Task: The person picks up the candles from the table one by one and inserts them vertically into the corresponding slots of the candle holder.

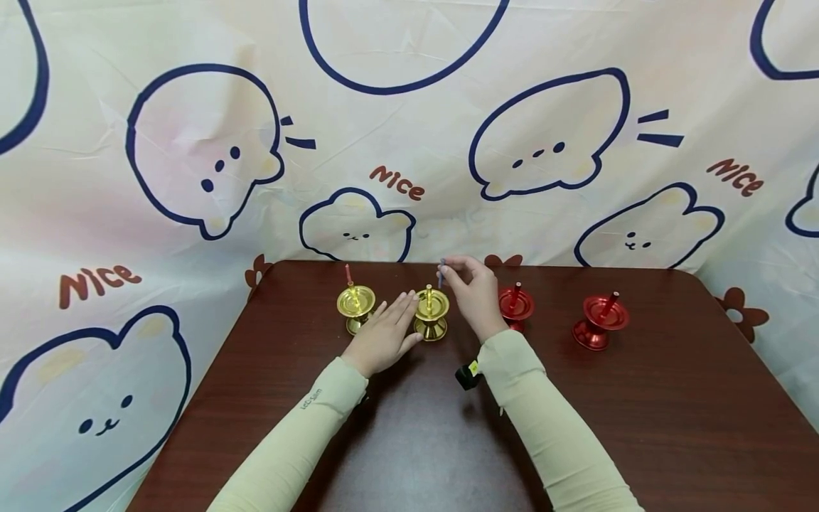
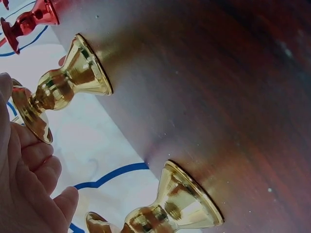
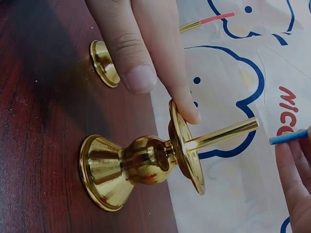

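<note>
My right hand pinches a thin blue candle between thumb and fingers, just above and right of a gold candle holder. That holder stands upright, with a bare gold tube rising from its dish. My left hand lies flat with straight fingers, fingertips touching the rim of the dish from the left. Close by on the left, partly behind this hand, is another gold candle holder, with a red candle in its tube.
Two red candle holders stand to the right: one partly behind my right wrist, the other farther right. All are near the back edge of the brown table. A cartoon-print cloth hangs behind it.
</note>
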Tool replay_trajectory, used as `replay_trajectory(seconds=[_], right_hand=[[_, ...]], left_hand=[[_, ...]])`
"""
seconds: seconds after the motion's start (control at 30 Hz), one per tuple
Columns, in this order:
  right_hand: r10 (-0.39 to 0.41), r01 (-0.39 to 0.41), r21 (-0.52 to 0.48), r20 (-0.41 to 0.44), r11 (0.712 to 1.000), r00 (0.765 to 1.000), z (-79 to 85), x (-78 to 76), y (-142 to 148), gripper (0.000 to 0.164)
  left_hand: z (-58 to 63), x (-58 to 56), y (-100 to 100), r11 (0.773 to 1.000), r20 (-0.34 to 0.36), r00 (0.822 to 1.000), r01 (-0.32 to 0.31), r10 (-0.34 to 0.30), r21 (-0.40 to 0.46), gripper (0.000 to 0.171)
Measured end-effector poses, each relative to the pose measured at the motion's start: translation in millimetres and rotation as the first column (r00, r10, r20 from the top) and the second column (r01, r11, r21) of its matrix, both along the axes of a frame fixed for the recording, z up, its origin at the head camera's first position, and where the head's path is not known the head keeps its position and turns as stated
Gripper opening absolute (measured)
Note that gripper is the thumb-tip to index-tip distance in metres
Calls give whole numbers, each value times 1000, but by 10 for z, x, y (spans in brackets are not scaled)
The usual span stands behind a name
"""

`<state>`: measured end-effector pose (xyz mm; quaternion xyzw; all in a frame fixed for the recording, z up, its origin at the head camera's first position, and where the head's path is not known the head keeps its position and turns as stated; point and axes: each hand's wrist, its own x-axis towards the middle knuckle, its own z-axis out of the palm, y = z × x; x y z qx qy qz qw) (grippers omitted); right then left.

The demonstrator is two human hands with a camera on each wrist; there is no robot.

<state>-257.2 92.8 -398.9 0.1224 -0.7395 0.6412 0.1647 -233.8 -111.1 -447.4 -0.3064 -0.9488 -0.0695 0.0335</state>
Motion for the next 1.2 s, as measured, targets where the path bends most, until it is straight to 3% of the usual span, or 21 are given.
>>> replay_trajectory(seconds=[0.57,1.2], right_hand=[[24,-23,-22,59,1000,998,44,-55,-79,22],[33,-33,-12,60,999,998,18,-82,-105,17]], left_hand=[[6,22,3,1000,-16,1000,7,-7,15,68],[1,10,6,1000,-15,1000,1,-1,23,68]])
